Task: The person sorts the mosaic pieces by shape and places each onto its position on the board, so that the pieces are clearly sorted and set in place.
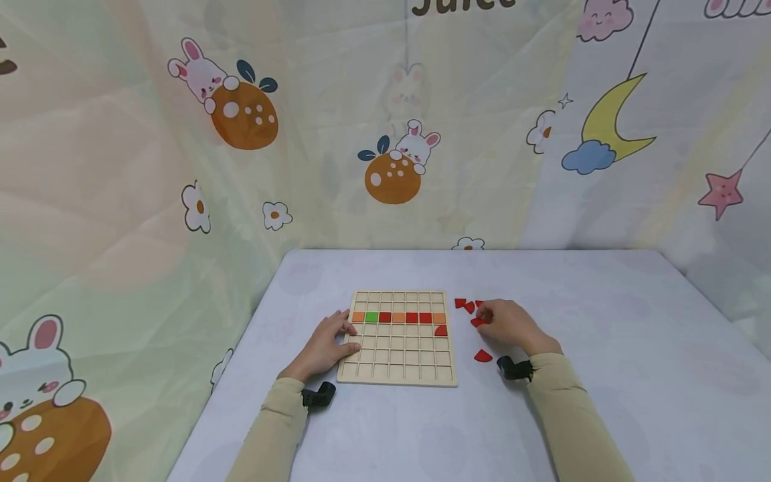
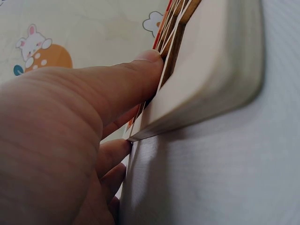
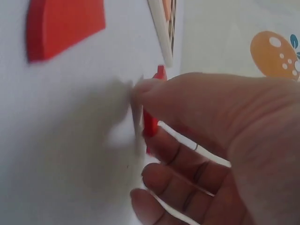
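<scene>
A wooden grid board (image 1: pixel 397 383) lies on the table, with one row of orange, green and red squares (image 1: pixel 385 317). In the row below, a red piece with a rounded edge (image 1: pixel 442 331) sits at the right end. My left hand (image 1: pixel 322 345) rests at the board's left edge, thumb on its top and fingers along the side. To the right of the board, my right hand (image 1: pixel 508 325) pinches a red wedge-shaped piece (image 3: pixel 151 119) between thumb and index finger, low over the table. Its other fingers are loosely bent. The thumb partly hides the piece.
Several red pieces (image 1: pixel 460 303) lie near the board's upper right corner, close to my right hand. Another red wedge (image 1: pixel 483 356) lies nearer me, beside the right wrist. A printed cloth (image 1: pixel 325 134) hangs behind the white table (image 1: pixel 602 301).
</scene>
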`<state>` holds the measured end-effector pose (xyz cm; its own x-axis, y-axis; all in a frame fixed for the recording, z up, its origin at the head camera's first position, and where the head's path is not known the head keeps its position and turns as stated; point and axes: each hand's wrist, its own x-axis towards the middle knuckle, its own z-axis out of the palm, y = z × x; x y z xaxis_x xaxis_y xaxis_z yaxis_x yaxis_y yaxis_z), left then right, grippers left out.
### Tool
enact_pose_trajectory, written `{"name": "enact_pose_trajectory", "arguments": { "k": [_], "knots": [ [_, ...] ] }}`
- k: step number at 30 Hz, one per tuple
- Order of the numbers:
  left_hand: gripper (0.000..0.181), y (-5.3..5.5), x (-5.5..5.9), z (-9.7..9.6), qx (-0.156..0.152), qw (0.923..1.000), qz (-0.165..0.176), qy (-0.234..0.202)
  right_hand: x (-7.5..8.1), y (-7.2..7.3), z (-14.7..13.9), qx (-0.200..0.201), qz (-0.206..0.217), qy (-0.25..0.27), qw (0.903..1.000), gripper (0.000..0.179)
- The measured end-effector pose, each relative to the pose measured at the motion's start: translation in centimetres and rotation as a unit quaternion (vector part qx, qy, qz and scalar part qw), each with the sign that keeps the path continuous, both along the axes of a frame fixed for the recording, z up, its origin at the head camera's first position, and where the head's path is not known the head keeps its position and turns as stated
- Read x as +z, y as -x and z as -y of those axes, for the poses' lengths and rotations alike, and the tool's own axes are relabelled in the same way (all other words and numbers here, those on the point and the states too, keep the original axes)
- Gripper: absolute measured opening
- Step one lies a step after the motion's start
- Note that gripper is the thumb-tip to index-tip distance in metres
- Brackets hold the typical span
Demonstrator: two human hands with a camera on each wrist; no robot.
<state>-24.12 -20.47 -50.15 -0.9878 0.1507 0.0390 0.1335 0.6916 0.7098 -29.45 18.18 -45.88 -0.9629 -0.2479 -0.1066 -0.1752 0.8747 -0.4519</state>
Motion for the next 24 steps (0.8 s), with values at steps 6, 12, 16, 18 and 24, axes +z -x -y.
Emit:
{"name": "enact_pose_trajectory", "arguments": {
  "k": [6,12,16,18,24],
  "knots": [
    [0.024,0.2,0.0,-0.1,0.002,1.0000,0.004,0.002,0.3,-0.1,1.1,0.023,-0.018,0.025,0.9992,0.024],
    [0.024,0.3,0.0,-0.1,0.005,1.0000,0.006,0.002,0.4,-0.1,2.2,0.045,-0.039,0.031,0.9978,0.024],
    [0.024,0.2,0.0,-0.1,0.006,0.9999,0.009,0.004,0.3,-0.2,2.7,0.056,-0.047,0.031,0.9968,0.022],
    [0.024,0.2,0.0,-0.1,0.006,0.9999,0.009,0.004,0.2,-0.2,3.0,0.064,-0.052,0.031,0.9961,0.022],
    [0.024,0.1,0.0,0.0,0.004,1.0000,0.006,0.001,0.5,-0.4,3.8,0.081,-0.061,0.046,0.9937,0.023]
  ]
}}
